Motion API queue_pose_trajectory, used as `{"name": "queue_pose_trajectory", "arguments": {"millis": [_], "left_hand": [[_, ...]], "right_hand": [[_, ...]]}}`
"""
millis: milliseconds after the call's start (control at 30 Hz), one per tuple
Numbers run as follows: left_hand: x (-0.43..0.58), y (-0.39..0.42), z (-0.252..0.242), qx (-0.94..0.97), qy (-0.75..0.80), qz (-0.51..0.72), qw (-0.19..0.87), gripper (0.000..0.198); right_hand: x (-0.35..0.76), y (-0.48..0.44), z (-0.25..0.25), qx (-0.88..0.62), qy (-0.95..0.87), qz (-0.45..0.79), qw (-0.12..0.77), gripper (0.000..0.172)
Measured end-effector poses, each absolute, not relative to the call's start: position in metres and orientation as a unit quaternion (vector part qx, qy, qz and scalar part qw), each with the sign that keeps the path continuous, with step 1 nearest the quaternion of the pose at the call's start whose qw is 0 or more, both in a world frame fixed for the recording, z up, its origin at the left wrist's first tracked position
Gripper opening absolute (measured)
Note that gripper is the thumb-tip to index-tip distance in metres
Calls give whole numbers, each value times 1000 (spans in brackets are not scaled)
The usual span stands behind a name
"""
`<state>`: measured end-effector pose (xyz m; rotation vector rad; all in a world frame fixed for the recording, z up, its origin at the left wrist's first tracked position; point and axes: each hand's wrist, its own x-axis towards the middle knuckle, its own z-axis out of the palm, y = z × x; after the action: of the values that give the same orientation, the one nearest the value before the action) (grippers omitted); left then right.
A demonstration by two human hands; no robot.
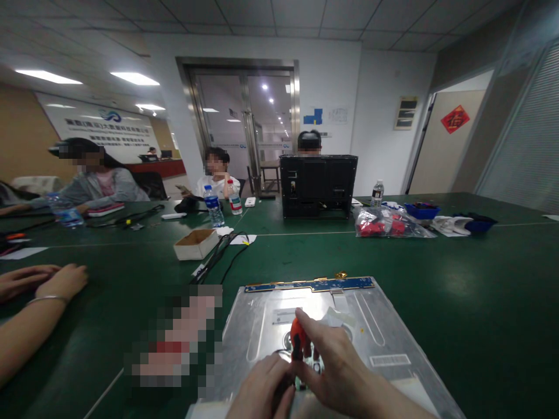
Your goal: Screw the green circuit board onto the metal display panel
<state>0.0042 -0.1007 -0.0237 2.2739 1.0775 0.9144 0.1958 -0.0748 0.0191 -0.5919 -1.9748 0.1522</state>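
A silver metal panel (384,326) with a blue circuit strip (310,285) along its far edge lies on the green table (458,273) in front of me. My right hand (336,364) is closed around an orange-handled tool (297,337), held upright over the panel's middle. My left hand (262,390) rests beside it at the tool's lower end, fingers curled against the panel; what they touch is hidden.
A cardboard box (196,243), black cables (220,256), water bottles (213,206), a black case (318,185), and a bag of red parts (384,224) sit farther back. Another person's hands (43,282) rest at the left. Several people sit across the table.
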Motion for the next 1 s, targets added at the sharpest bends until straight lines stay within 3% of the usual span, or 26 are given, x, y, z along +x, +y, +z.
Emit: {"name": "queue_pose_trajectory", "arguments": {"millis": [167,600,1000], "left_hand": [[2,-98,-34,833,395,331,200,14],[3,-96,-43,837,368,350,204,17],[0,-88,-54,857,336,354,163,13]], "right_hand": [[198,-79,21,-246,-814,107,515,77],[201,-81,20,-234,-816,194,492,78],[202,-83,24,-227,-824,181,486,80]]}}
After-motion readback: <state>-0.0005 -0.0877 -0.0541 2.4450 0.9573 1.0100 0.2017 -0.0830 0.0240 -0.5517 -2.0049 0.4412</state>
